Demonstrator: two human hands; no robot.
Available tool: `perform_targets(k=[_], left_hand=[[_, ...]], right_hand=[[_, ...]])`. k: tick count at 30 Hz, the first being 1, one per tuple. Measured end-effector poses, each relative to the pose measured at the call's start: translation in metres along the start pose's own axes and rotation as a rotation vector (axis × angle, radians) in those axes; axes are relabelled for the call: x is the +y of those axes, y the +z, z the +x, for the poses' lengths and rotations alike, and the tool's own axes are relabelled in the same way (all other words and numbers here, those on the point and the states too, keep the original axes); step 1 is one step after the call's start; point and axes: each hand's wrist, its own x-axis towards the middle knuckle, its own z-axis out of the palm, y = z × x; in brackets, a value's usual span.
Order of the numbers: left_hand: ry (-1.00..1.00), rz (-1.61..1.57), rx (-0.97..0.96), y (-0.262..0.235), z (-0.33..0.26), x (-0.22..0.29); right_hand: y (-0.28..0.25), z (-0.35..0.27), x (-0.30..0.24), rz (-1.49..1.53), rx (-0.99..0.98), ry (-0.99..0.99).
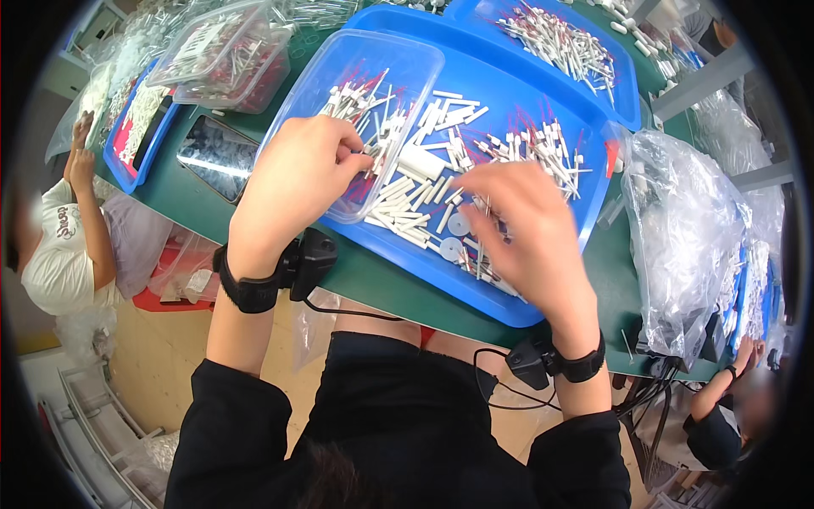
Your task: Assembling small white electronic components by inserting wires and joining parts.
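Note:
My left hand (298,174) is over the near left side of a clear plastic container (405,53). Its fingers are curled, thumb close to the forefinger; anything pinched there is too small to make out. In that container lie thin metal-and-white parts with red wires (352,95). The container rests in a large blue tray (487,72). Just above this tray's near right part hovers my right hand (530,225), slightly blurred, thumb and forefinger apart. Below and beside it are short white tubes (405,212), a white block (421,161), grey discs (459,224) and more red-wired parts (551,153).
A second blue tray (626,76) of wired parts sits behind. To the left are a phone (219,159), stacked clear tubs (246,72) and a small blue tray (119,170). Plastic bags (678,229) stand at right. Cables run from both wrist bands. Other people work at both sides.

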Motion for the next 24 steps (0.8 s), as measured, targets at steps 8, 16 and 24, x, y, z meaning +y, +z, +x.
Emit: perform_targets(k=[8, 16, 24], left_hand=[[0.044, -0.097, 0.012, 0.006, 0.001, 0.014], [-0.047, -0.018, 0.032, 0.003, -0.001, 0.011], [0.108, -0.087, 0.461, -0.011, -0.023, 0.023]], right_hand=[[0.015, 0.0, -0.008, -0.027, -0.245, -0.211], [0.021, 0.0, -0.01, -0.058, -0.231, -0.21], [0.021, 0.002, -0.01, -0.043, -0.209, -0.229]])
